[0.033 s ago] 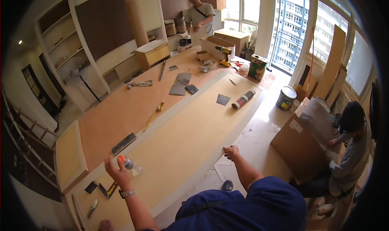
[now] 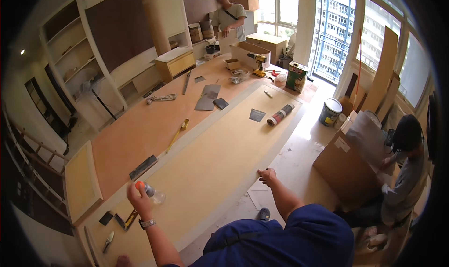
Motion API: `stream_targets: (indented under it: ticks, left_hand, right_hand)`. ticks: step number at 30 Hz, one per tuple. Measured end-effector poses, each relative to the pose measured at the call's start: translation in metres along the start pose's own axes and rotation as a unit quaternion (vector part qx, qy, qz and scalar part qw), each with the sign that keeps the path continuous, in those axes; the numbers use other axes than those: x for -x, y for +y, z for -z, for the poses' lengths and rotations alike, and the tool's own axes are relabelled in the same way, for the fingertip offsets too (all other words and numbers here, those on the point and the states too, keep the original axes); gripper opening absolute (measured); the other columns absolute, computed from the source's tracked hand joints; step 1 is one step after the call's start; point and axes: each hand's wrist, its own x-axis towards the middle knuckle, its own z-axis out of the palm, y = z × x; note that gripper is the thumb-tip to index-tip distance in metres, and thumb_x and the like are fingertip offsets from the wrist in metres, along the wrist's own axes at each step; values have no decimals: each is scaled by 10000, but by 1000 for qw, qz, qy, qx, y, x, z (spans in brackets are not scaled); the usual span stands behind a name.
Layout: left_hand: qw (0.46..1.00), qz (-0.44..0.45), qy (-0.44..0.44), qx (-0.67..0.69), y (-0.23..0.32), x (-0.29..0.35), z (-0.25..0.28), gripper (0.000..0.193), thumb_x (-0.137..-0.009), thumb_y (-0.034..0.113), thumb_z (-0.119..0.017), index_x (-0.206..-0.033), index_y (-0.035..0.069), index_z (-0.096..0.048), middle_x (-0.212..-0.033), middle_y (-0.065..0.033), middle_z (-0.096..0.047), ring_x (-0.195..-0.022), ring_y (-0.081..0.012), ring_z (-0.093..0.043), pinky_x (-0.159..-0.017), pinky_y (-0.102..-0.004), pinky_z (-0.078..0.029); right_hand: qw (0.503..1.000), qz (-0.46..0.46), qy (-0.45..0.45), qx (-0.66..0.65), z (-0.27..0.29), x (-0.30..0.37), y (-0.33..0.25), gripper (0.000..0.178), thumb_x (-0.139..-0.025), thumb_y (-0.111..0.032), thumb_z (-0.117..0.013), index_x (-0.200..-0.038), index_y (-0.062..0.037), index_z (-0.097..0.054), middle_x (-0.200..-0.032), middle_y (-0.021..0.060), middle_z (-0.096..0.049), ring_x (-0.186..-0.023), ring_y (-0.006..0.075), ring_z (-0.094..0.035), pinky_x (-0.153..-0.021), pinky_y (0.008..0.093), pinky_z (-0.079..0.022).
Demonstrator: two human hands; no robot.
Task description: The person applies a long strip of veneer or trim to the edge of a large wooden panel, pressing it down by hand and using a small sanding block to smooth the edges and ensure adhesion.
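Note:
A long pale wood panel (image 2: pixel 220 154) lies in front of me on a larger reddish board (image 2: pixel 126 150). My left hand (image 2: pixel 139 200) is closed at the orange cap of a clear plastic bottle (image 2: pixel 158 197), which is over the panel's left part. My right hand (image 2: pixel 267 175) grips the panel's near edge, its fingers partly hidden. Just left of my left hand are a try square (image 2: pixel 126 221), a small dark pad (image 2: pixel 106 217) and a paint brush (image 2: pixel 108 241). A dark sanding block (image 2: pixel 143 167) rests beyond the bottle.
A tape measure (image 2: pixel 184 124), sandpaper (image 2: pixel 208 97), a roll (image 2: pixel 280 115), a drill (image 2: pixel 258 65) and a metal can (image 2: pixel 297 77) lie farther off. One person (image 2: pixel 229 16) stands at the back; another (image 2: pixel 402 168) works at right beside a cardboard sheet (image 2: pixel 346 168). A bucket (image 2: pixel 330 111) stands on the floor.
My left hand's fingers, raised and apart before, have come down and closed at the bottle's cap. My right hand stays at the panel's edge. The person at right has moved their hands slightly.

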Motion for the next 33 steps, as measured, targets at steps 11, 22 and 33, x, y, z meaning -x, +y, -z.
stream_targets:
  ticks: [11, 22, 33]
  left_hand:
    - [973, 156, -38, 165, 21, 11, -20, 392, -968, 230, -562, -1278, 11, -462, -1194, -200, -573, -1023, -326, -601, -786, -383, -515]
    - [865, 300, -19, 402, 13, -12, -45, 308, -930, 281, -475, -957, -13, -559, -930, -112, -592, -817, -217, -555, -759, -340, -475]
    - [846, 334, -36, 415, 15, -26, -42, 390, -1007, 353, -492, -911, -15, -577, -852, -81, -584, -758, -177, -559, -696, -324, -481]
  right_hand:
    - [1000, -13, -16, 4, 11, -5, 2, 376, -882, -288, -704, -1104, -1, -609, -1022, 111, -690, -848, 242, -680, -706, 395, -532]
    - [998, -30, -5, -61, 10, 2, 0, 395, -874, -241, -712, -1133, 17, -563, -971, 128, -676, -795, 229, -663, -718, 403, -522]
    - [999, -23, -8, -49, 15, -9, 7, 450, -883, -258, -708, -1208, -3, -531, -1014, 121, -675, -807, 233, -668, -713, 405, -524]
